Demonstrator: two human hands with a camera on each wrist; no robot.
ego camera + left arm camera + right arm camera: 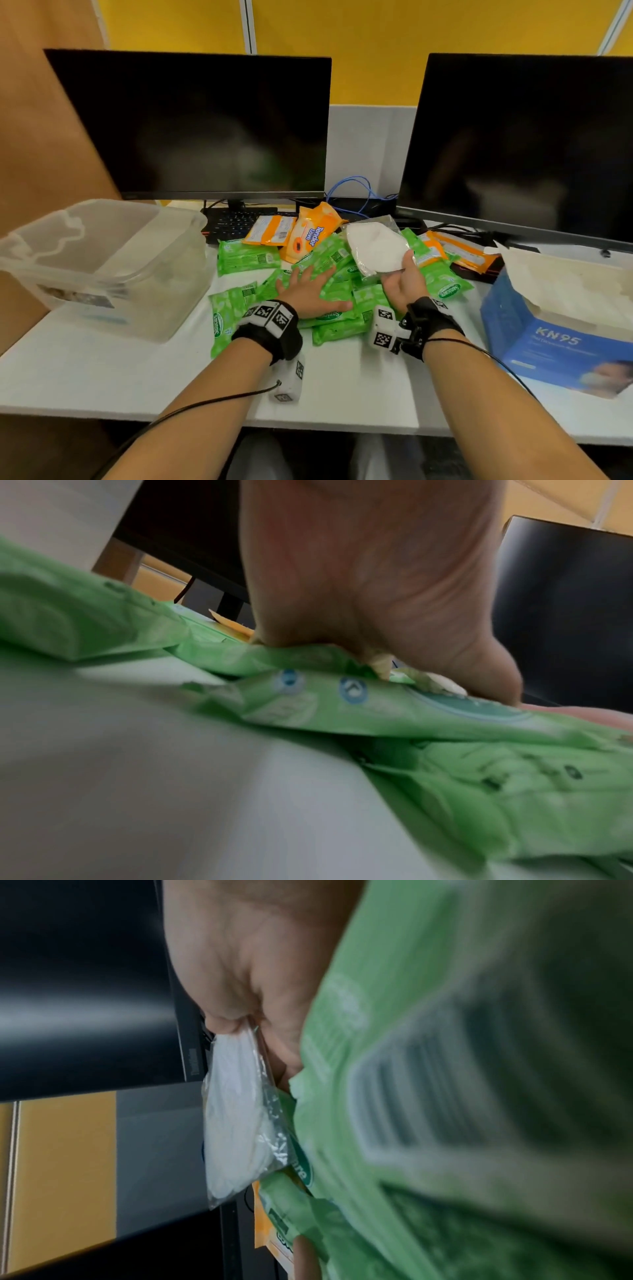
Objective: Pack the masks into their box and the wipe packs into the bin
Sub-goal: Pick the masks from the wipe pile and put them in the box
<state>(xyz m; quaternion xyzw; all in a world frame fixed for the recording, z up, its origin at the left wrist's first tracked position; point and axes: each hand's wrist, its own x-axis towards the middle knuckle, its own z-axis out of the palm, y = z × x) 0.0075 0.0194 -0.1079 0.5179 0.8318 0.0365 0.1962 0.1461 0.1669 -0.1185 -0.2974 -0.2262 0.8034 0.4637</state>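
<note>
A heap of green wipe packs (335,294) and orange wipe packs (308,233) lies mid-desk. My left hand (305,284) rests flat on the green packs (359,710), fingers spread and straight. My right hand (402,277) pinches a white mask in a clear wrapper (376,251), raised just above the heap; the right wrist view shows the wrapped mask (240,1118) pinched at its top edge by my right hand (236,1010). The blue KN95 mask box (555,342) stands open at the right. The clear plastic bin (102,260) sits at the left.
Two dark monitors (205,130) (527,147) stand behind the heap, with a black keyboard (233,222) and blue cables (359,188) between them. The white desk's front edge (325,421) runs below my forearms.
</note>
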